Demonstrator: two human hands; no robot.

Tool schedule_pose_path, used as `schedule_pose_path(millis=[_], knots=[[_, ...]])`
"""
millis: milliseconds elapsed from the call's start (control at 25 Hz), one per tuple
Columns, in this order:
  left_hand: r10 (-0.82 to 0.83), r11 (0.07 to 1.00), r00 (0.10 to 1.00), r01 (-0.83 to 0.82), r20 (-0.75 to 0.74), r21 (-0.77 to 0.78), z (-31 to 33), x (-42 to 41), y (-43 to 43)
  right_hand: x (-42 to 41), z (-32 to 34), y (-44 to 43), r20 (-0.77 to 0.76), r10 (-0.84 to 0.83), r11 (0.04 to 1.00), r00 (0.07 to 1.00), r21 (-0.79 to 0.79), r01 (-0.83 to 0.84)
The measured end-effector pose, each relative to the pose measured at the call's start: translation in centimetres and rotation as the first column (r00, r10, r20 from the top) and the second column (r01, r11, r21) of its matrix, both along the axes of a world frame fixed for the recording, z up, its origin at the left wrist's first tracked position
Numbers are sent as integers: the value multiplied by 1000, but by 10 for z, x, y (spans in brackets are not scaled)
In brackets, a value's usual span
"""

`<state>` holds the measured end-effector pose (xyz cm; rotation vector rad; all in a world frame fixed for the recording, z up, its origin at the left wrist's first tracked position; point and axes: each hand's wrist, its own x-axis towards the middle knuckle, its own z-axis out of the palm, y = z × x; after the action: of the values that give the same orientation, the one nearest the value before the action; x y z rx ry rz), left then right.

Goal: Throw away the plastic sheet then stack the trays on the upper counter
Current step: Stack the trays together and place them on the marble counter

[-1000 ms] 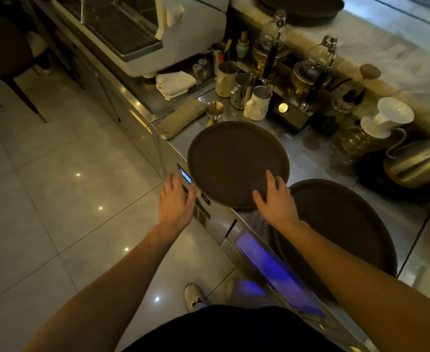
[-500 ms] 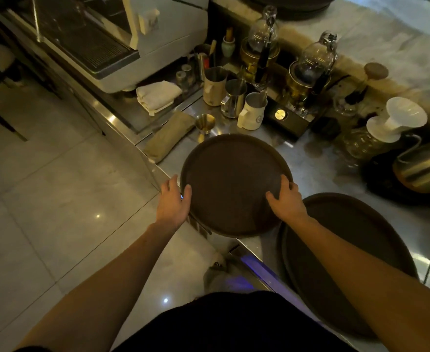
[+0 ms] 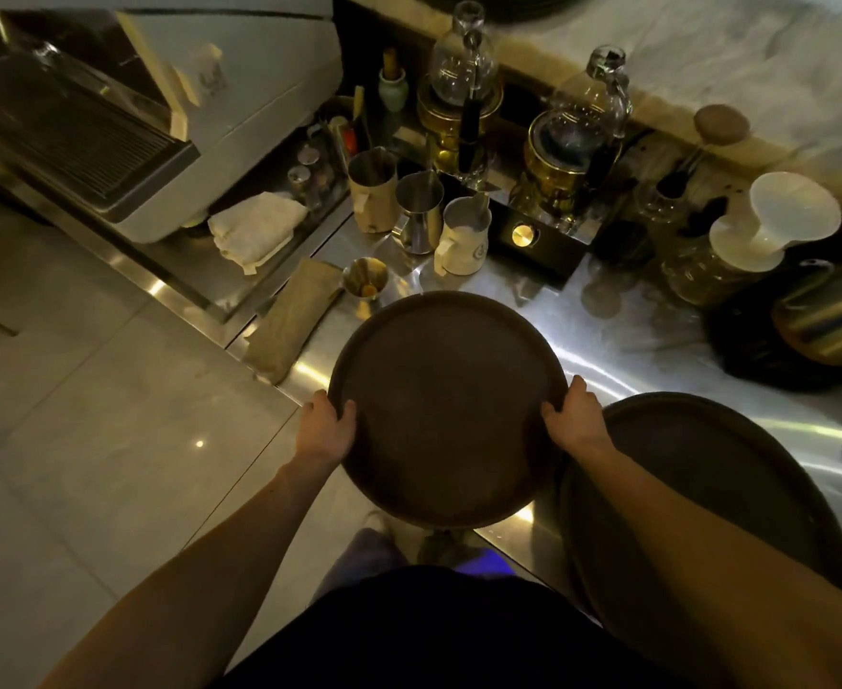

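Two round dark-brown trays — one tray [image 3: 451, 410] gripped at opposite rims by left hand [image 3: 326, 430] and right hand [image 3: 575, 421], second tray [image 3: 737, 469] flat on steel counter [image 3: 657, 350].

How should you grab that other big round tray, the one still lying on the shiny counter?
Probably by its raised rim, one hand on each opposite side, as the left hand and right hand now hold the first tray. The second tray lies flat on the steel counter and looks too wide for one hand. Its near edge seems to overhang the counter, so come from the front.
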<state>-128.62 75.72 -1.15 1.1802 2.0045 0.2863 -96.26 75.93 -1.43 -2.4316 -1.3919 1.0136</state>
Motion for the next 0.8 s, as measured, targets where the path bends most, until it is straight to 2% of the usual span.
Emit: schedule_pose_path(millis=[160,400,640,800], knots=[[-36,999,999,36,-39,-8,-2,-14,13,-9,3,-7,4,-112,993,994,47,112],[-70,983,998,68,9,173,11,-33,35,-27,15,-31,-64,-326,915,943,228,332],[-235,904,970,192,68,382,25,-21,49,-28,31,-74,-86,-483,807,871,343,481],[-359,845,929,282,92,454,34,12,55,-14,46,-109,-79,-583,718,809,415,558]])
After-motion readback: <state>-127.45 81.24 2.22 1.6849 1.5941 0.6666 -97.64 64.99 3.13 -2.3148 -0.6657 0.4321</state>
